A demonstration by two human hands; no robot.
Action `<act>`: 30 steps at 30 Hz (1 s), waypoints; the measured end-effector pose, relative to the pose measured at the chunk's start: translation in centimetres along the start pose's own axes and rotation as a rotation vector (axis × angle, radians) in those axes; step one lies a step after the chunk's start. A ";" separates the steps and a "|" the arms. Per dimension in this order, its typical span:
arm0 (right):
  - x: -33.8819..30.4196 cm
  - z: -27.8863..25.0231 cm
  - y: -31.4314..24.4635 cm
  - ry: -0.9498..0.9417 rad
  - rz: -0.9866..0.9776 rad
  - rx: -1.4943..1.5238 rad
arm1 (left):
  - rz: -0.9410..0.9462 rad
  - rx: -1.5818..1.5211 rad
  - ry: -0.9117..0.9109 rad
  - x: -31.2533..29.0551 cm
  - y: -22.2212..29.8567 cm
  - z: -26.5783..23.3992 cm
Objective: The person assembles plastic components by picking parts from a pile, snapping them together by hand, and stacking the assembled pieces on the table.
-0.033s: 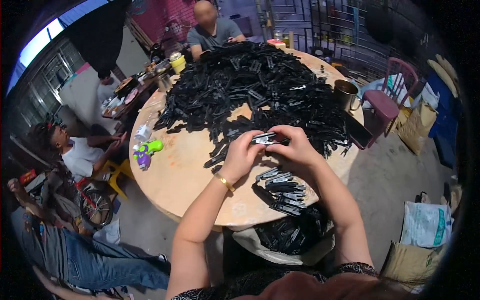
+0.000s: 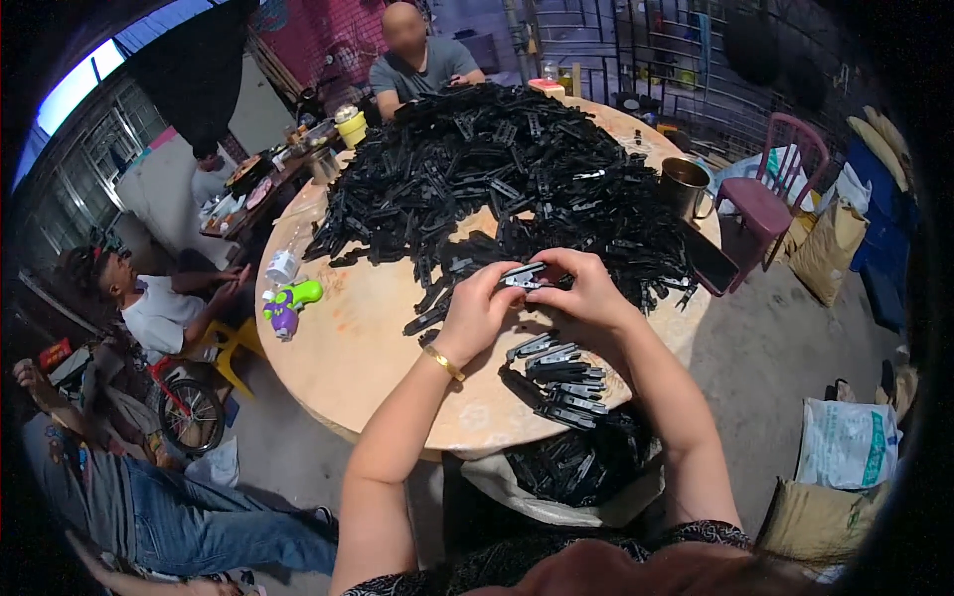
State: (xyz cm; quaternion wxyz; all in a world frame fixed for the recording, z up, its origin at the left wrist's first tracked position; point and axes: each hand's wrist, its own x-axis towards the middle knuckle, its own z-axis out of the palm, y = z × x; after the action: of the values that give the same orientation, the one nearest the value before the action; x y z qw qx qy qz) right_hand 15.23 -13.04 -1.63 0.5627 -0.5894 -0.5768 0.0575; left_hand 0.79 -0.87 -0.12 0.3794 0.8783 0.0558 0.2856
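Head view — slim held piece [image 2: 523, 277], silvery grey and black.

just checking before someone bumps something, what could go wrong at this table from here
The loose group of black-and-grey pieces lies by the near edge of the table, above the open sack, so the right hand might sweep some off. The dark flat slab at the right edge could be knocked down. The metal mug stands beside the big black pile, so sliding parts might tip it.
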 end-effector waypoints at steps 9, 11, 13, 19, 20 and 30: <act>-0.2 -0.4 -0.3 -0.017 0.030 0.047 | 0.060 0.080 -0.063 -0.1 0.0 -0.5; -0.2 -0.3 -0.1 -0.014 0.025 0.066 | 0.045 0.020 -0.046 -0.2 -0.2 -0.4; -0.2 -0.2 -0.1 -0.012 0.018 0.088 | 0.068 0.029 -0.027 -0.2 -0.5 -0.3; -0.3 0.1 0.4 0.087 -0.211 -0.166 | 0.074 -0.090 -0.019 0.2 0.0 -0.5; -0.2 0.1 0.0 0.085 -0.213 -0.162 | 0.072 -0.078 -0.049 0.2 -0.3 -0.8; 0.5 -2.6 1.5 0.294 0.027 -0.421 | 0.136 0.028 -0.577 -0.9 -0.4 0.9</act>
State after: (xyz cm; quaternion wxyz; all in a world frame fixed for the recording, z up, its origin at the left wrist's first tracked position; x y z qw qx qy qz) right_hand 18.16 -13.77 -1.50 0.5046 -0.7032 -0.4803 -0.1424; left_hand 0.59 -1.43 -1.25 0.3476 0.9300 -0.1095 0.0482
